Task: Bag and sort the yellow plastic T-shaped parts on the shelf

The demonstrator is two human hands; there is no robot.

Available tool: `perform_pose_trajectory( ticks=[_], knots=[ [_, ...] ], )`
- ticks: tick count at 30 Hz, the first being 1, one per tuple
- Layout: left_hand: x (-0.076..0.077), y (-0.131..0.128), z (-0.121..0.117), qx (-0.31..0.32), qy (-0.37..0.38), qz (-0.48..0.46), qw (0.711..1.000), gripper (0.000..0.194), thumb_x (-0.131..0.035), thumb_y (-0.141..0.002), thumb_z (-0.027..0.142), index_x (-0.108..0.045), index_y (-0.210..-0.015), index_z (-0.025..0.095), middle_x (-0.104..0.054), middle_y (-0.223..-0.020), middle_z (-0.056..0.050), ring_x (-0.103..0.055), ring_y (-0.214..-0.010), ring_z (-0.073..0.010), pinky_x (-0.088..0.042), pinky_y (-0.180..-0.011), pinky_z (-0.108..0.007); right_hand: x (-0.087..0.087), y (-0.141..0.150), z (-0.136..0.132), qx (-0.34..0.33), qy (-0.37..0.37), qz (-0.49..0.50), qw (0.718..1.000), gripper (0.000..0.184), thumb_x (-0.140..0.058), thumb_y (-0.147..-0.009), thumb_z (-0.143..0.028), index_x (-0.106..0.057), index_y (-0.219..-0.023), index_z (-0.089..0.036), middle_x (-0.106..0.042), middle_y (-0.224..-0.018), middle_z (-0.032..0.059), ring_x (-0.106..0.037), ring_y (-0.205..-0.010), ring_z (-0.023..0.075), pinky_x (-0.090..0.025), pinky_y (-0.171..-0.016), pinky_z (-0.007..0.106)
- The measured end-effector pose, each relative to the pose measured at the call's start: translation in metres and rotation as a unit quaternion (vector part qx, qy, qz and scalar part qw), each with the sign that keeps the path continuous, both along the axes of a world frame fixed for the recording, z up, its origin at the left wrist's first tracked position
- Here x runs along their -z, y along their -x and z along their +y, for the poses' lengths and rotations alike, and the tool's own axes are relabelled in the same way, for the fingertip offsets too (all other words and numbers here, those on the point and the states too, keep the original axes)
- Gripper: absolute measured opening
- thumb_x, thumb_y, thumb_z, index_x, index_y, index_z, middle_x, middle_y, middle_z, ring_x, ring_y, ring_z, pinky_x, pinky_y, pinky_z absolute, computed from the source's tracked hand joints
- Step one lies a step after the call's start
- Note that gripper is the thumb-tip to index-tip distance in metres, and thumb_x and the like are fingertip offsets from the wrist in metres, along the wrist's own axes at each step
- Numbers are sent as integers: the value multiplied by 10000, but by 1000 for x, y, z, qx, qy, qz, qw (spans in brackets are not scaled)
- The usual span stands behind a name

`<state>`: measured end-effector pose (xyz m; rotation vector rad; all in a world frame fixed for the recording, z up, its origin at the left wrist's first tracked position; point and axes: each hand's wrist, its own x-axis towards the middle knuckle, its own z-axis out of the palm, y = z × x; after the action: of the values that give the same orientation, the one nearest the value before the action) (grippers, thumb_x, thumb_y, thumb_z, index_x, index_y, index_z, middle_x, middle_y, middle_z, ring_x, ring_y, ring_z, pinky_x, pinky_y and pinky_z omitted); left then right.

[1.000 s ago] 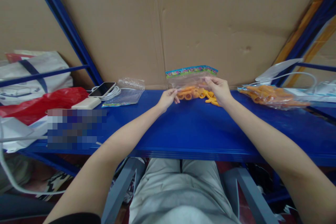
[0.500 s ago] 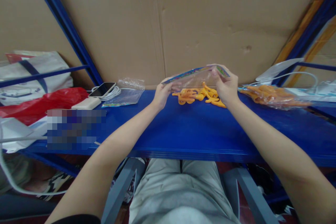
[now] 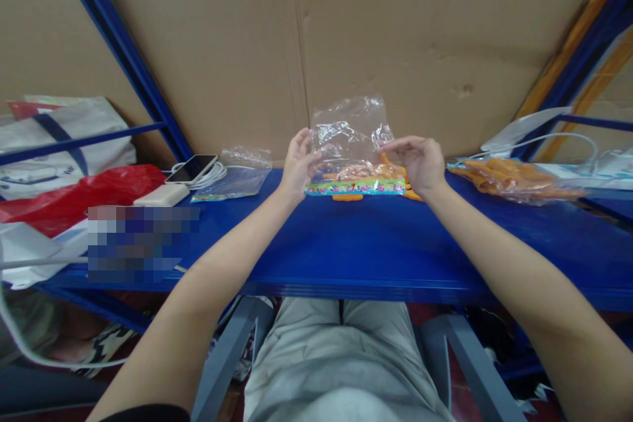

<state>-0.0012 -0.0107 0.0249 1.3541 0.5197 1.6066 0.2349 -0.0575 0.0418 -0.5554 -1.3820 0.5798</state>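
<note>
A small clear plastic bag [image 3: 349, 135] with a colourful printed strip along its lower edge is held upside down over the blue shelf [image 3: 356, 250]. My left hand [image 3: 298, 166] pinches the bag's left side and my right hand [image 3: 415, 162] pinches its right side. Small orange plastic pieces [image 3: 349, 196] lie on the shelf right under and behind the bag, between my hands.
A stack of empty clear bags [image 3: 237, 175], a phone [image 3: 192, 169] on a white cable and a white power bank [image 3: 162, 195] lie to the left. A red bag [image 3: 74, 194] sits further left. A bag of orange pieces [image 3: 512, 178] lies to the right. Cardboard backs the shelf.
The bag was flipped over: its printed strip went from the top to the bottom, and the clear body now stands up. The orange pieces lie on the shelf.
</note>
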Motion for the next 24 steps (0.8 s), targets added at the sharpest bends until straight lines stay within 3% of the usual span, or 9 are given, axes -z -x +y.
perform_pose_trajectory(
  ticks=[4,7,10,14,19,24],
  knots=[
    [3,-5,-3,-13,0,24,1000,762,-692,-795,85,-439,-1451,378,-385,-1626,-32,-562,-1338,-326,-605,-950,-428,7,-5,18,37,101,94,990,44,-656,-825,-262,-664,-792,-234,-704,-849,10,-707,-843,161,-583,-796,333],
    [7,-10,-7,-9,13,36,999,845,-746,-765,93,-400,-1480,381,-357,-1643,-62,-595,-1304,-326,-599,-946,-427,11,-9,25,21,193,137,971,140,-734,-776,-209,-614,-835,-249,-692,-847,-5,-690,-805,155,-599,-730,306],
    [10,-15,-11,19,57,54,997,820,-725,-761,68,-426,-1470,350,-443,-1595,-83,-683,-1170,-277,-621,-827,-348,13,-8,23,-21,291,117,949,162,-753,-786,-179,-600,-807,-228,-684,-795,9,-645,-710,138,-589,-653,277],
    [10,-16,-14,44,148,81,985,502,-687,-819,121,-604,-1301,234,-674,-1347,-104,-738,-788,-168,-587,-633,-256,17,0,17,-24,355,99,929,127,-667,-842,-101,-613,-785,-201,-654,-730,-4,-571,-594,102,-519,-542,227],
    [10,-15,-12,-16,178,89,980,53,-694,-888,183,-675,-932,161,-753,-866,-42,-610,-544,-93,-504,-529,-217,20,7,13,-55,346,105,931,141,-704,-852,-178,-594,-767,-203,-646,-756,-7,-572,-614,115,-528,-576,249],
    [7,-18,-16,-60,156,108,980,203,-631,-927,115,-563,-744,171,-550,-546,77,-380,-354,-35,-307,-383,-168,18,7,13,-69,339,125,930,201,-689,-802,-93,-553,-698,-199,-598,-696,-27,-548,-605,98,-520,-580,223]
  ],
)
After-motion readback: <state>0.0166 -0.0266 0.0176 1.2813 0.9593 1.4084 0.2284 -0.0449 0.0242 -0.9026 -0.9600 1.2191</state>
